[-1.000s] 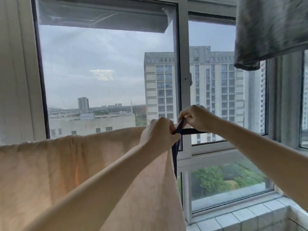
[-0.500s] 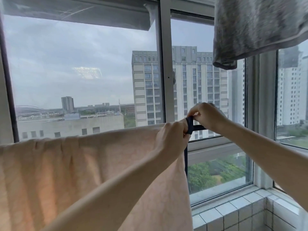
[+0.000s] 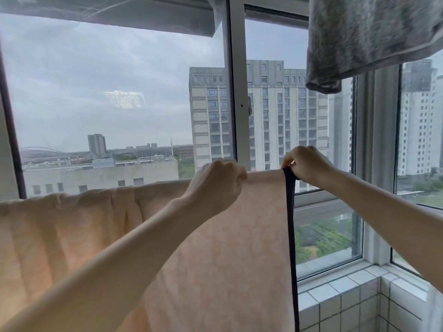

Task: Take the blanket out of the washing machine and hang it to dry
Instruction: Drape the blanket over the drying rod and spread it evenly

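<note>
Behind everything, the window [image 3: 236, 92] shows grey sky and towers, with a grey cloth [image 3: 359, 39] hanging at top right. From the head view we see the peach blanket [image 3: 215, 248] draped before the glass, probably over a rail we cannot make out. Our left hand [image 3: 215, 185] grips its top edge, and our right hand [image 3: 306, 164] pinches the dark trim [image 3: 290, 236] at the corner. A moment ago the hands met; now they are apart, so the edge is drawn flat and we judge the hanging nearly done.

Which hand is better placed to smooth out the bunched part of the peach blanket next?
Probably the left. The left hand grips the top edge of the peach fabric blanket beside its gathered folds; the right hand pinches its dark-trimmed corner, farther away.
</note>
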`<state>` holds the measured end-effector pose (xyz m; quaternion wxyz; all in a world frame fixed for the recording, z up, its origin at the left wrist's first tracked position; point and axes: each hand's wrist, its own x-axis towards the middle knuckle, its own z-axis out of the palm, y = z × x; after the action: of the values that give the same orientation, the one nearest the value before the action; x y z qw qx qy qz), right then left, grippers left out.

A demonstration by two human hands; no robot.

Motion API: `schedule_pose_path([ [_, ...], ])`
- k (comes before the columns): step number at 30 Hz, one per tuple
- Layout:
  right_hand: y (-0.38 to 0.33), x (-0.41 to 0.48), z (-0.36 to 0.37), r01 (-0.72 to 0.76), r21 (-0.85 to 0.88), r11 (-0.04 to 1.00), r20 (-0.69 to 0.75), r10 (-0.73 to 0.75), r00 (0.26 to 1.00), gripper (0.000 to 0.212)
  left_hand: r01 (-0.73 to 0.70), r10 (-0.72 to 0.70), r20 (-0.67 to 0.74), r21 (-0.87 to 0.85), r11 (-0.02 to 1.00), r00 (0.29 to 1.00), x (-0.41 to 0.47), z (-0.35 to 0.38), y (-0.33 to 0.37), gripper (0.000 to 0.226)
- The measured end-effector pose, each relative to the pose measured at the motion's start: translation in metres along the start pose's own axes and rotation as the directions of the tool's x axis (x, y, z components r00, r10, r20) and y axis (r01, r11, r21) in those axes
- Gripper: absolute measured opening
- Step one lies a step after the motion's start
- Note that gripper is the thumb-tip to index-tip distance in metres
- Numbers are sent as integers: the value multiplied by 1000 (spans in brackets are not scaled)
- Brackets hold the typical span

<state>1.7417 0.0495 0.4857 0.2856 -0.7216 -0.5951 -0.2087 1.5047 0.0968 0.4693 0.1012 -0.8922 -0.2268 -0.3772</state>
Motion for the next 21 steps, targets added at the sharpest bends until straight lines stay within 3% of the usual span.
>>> schedule_pose_path([
  [3, -14, -1, -3, 69, 44, 997, 42, -71, 997, 35, 46, -46, 22, 17, 999, 999, -10, -20, -25, 14],
  [11, -124, -3, 14, 367, 265, 892, 29, -388, 921, 18, 187, -192, 67, 74, 980, 979, -52, -78, -86, 10],
  [21, -230, -8, 41, 500, 387, 775, 37, -554, 832, 13, 334, -344, 56, 142, 932, 937, -123, -143, -153, 6],
])
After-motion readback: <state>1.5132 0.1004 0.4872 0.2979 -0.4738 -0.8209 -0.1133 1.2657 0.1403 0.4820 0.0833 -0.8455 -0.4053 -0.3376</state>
